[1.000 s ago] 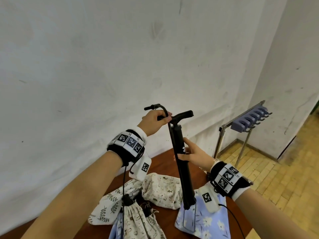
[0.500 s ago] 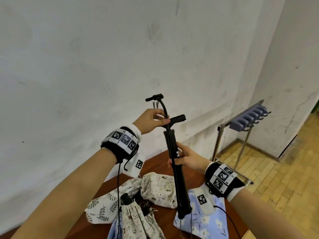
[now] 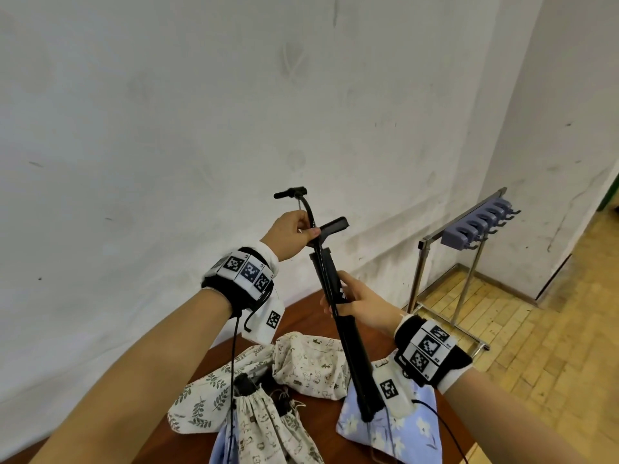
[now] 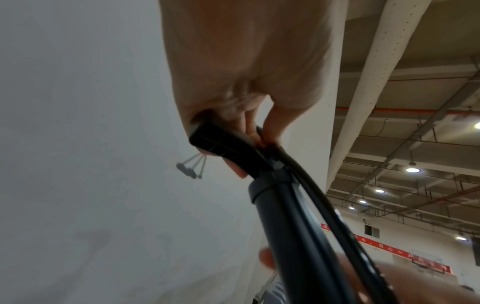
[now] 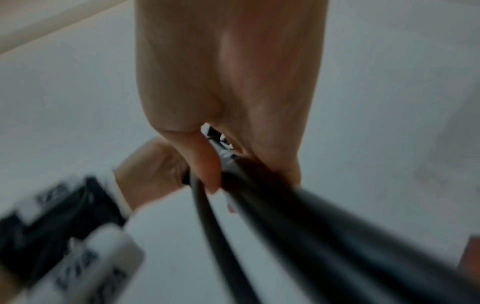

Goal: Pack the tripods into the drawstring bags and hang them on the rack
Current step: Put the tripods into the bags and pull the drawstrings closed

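A long black folded tripod (image 3: 346,333) is held almost upright above the table, leaning a little left at the top. My left hand (image 3: 294,234) grips its T-shaped top handle (image 4: 221,148), beside a thin black curved cable with a small crossbar end (image 3: 290,193). My right hand (image 3: 355,301) grips the tube around its middle; the right wrist view is blurred but shows fingers (image 5: 205,164) curled round the black tube. The tripod's foot hangs just above a light blue flowered drawstring bag (image 3: 398,433). The metal rack (image 3: 469,229) with grey hooks stands on the floor at right.
On the brown table (image 3: 308,313) lie more drawstring bags: a cream leaf-print one (image 3: 204,400), a cream animal-print one (image 3: 311,366), and a gathered one (image 3: 264,426) with something black at its neck. A white wall runs close behind. Wooden floor lies right.
The tripod has risen and its foot has swung left, off the blue bag. Both hands moved up and slightly left with it, keeping their grips.
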`<control>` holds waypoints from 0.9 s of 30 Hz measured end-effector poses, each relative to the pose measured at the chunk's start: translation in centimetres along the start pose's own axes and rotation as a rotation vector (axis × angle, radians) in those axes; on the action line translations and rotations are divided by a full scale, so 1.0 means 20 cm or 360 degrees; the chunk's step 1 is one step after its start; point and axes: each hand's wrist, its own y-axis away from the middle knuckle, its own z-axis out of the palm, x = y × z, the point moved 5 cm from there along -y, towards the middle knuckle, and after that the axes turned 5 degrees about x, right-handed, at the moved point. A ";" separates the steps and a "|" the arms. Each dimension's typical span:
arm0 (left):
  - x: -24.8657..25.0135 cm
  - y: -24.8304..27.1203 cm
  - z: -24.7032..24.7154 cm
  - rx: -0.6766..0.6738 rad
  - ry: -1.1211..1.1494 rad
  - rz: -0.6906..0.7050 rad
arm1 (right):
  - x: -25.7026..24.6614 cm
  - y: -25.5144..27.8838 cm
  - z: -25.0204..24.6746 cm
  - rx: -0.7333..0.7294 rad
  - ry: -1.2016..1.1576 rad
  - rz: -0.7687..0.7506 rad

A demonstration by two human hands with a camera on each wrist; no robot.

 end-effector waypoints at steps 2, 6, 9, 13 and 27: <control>-0.01 0.00 -0.01 0.0088 0.0137 -0.0071 | 0.00 -0.01 -0.02 0.0086 -0.0250 0.0073; 0.01 -0.02 0.01 0.0099 0.0154 -0.0149 | -0.01 -0.03 -0.01 0.0102 -0.0244 0.0131; 0.00 -0.05 0.04 0.0085 -0.0048 -0.0202 | -0.01 -0.06 0.01 0.0098 0.0138 0.0102; -0.08 -0.04 0.06 0.0047 -0.0045 -0.0375 | 0.05 -0.07 0.01 0.0175 0.0058 0.0146; -0.19 0.10 0.18 -0.0491 0.0193 -0.0010 | 0.03 -0.04 -0.06 0.0212 -0.0292 0.0078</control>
